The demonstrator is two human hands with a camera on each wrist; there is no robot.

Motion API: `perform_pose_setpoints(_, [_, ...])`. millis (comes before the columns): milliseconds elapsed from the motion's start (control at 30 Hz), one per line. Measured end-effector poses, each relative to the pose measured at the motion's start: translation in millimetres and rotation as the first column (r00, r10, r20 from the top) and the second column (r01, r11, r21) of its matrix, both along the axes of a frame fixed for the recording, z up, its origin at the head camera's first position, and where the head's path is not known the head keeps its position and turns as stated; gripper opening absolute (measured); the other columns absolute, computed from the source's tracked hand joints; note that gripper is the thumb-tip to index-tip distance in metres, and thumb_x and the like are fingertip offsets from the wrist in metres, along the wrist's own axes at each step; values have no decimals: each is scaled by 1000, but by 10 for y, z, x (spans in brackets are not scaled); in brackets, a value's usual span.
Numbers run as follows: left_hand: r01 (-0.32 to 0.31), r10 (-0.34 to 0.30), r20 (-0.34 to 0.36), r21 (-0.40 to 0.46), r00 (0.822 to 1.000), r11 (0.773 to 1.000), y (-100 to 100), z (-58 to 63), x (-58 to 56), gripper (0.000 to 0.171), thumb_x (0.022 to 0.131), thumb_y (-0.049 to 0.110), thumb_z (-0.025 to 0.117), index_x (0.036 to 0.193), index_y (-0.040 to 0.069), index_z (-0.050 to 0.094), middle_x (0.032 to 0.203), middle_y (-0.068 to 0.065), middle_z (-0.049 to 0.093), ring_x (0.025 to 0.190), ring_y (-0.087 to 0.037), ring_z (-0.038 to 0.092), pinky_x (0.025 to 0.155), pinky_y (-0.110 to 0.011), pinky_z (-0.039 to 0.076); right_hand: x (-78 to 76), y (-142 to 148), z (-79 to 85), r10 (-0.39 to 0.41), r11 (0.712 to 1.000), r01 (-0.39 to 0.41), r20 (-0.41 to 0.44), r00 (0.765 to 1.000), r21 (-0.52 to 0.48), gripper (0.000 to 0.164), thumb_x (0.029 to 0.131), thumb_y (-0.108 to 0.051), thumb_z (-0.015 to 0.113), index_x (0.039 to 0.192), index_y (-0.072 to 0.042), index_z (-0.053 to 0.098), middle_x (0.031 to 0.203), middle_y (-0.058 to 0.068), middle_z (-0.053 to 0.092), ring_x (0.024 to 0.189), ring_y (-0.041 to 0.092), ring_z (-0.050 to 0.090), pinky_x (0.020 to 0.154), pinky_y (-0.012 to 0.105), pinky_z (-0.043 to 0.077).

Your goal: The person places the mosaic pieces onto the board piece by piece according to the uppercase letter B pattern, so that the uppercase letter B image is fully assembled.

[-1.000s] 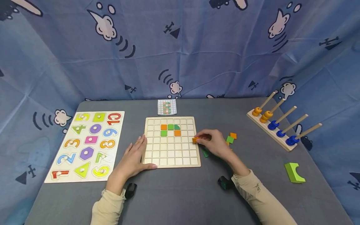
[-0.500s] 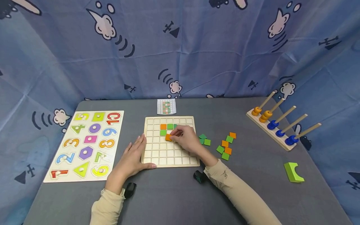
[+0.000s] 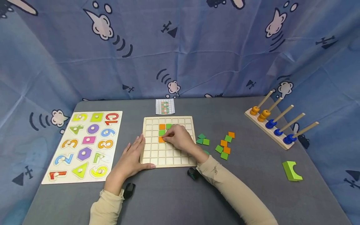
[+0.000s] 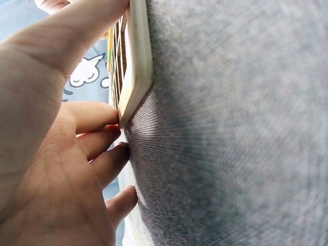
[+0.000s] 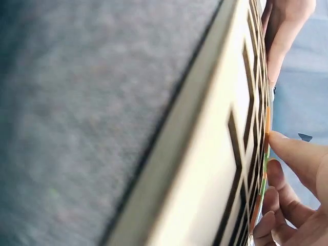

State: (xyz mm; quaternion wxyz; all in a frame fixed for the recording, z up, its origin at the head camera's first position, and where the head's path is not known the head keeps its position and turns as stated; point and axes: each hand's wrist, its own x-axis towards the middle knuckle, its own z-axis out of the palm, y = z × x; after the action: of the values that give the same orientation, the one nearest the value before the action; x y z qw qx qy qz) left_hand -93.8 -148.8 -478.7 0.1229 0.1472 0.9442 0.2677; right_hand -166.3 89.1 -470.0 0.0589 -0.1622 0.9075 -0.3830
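Orange tile (image 3: 161,140) found on the grid board (image 3: 161,154), directly on the near side of a green tile (image 3: 162,132) in the same column. From your right fingertips it lies to the left and slightly towards you; its face is square, so no long axis governs the approach. Your right hand (image 3: 181,137) is the nearer, its fingers curled, with thumb and fingertip pinching the tile at its right side. Your left hand (image 3: 130,161) lies spread and holds no tile, fingers along the board's left edge, thumb at the near one. By my assessment, the move turns on the tile's alignment with its cell. Whether it sits flush cannot be confirmed: the right wrist view shows it edge-on. Cells beneath your right hand are hidden, and the card's (image 3: 165,107) print is too small to verify.
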Motion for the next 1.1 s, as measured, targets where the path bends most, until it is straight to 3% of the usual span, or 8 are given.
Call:
perform_pose_setpoints(333, [-7, 7, 5, 7, 1000, 1000, -9, 0, 10, 122, 81, 50, 90, 165, -7, 22, 177, -21, 15, 164, -41, 18, 132, -65, 15, -17, 170, -10, 4, 1000, -3, -12, 1000, 15, 9, 93, -12, 83, 101, -12, 87, 104, 6, 71, 99, 22, 57, 83, 34, 49])
perform_pose_setpoints(667, [-10, 10, 12, 14, 1000, 1000, -18, 10, 8, 122, 81, 48, 91, 166, -6, 21, 177, -20, 14, 165, -40, 16, 132, -64, 13, -39, 682, 41, -6, 1000, 4, 98, 995, 28, 32, 94, -15, 82, 125, -6, 77, 138, 19, 58, 132, 38, 43, 112, 58, 42])
perform_pose_setpoints(900, [-5, 5, 7, 11, 1000, 1000, -20, -1, 8, 122, 81, 49, 90, 166, -6, 21, 177, -20, 14, 165, -40, 16, 132, -65, 14, 12, 1051, 60, -25, 998, 19, 125, 992, 53, 46, 92, -19, 85, 135, -9, 71, 155, 24, 44, 140, 45, 33, 113, 69, 36])
perform_pose_setpoints(1100, [-3, 3, 1, 11, 1000, 1000, -21, -9, 9, 122, 81, 49, 91, 166, -6, 21, 177, -20, 14, 165, -40, 17, 132, -64, 14, 72, 1326, 26, -55, 997, 45, 164, 985, 64, 58, 90, -19, 87, 143, -9, 66, 150, 24, 46, 136, 44, 37, 112, 67, 39])
